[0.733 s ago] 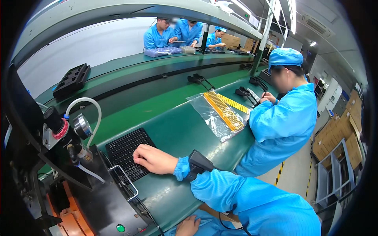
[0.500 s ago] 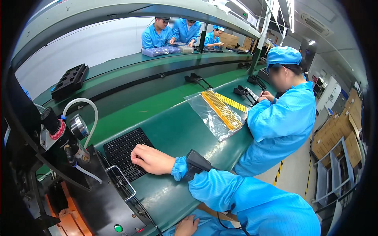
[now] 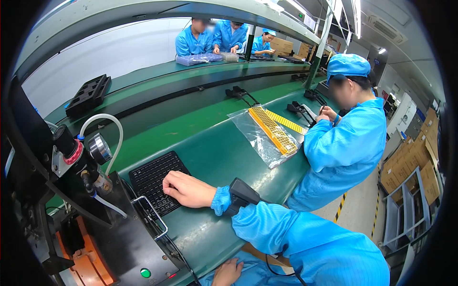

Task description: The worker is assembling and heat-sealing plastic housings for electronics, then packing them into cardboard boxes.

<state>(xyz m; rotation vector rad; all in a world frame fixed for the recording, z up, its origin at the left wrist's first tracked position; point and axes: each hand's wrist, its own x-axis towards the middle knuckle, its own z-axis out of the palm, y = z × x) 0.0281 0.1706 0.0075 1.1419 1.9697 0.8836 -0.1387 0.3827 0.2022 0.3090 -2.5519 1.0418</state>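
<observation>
My right hand (image 3: 191, 189) rests over the right side of a black tray (image 3: 155, 172) with rows of small slots, lying on the green bench. Its fingers are curled together at the slots; anything pinched between them is hidden. A black device is strapped round the right wrist. Low in the picture, my left hand (image 3: 228, 273) lies on the blue cloth of my clothing with its fingers stretched out, partly cut off by the lower edge. Left of the tray is a black machine (image 3: 129, 252) with a metal handle (image 3: 155, 219) and a green button.
A pressure gauge (image 3: 99, 148) and a clear hose top the machine. Farther along the bench lie a yellow gridded tray (image 3: 272, 129) and a plastic bag (image 3: 253, 138). A co-worker (image 3: 348, 138) works at the right; other people sit across the belt. A black case (image 3: 89, 95) stands far left.
The whole view has shifted slightly, so things sit a little farther right. My right hand stays over the same part of the black tray. The left hand still rests low.
</observation>
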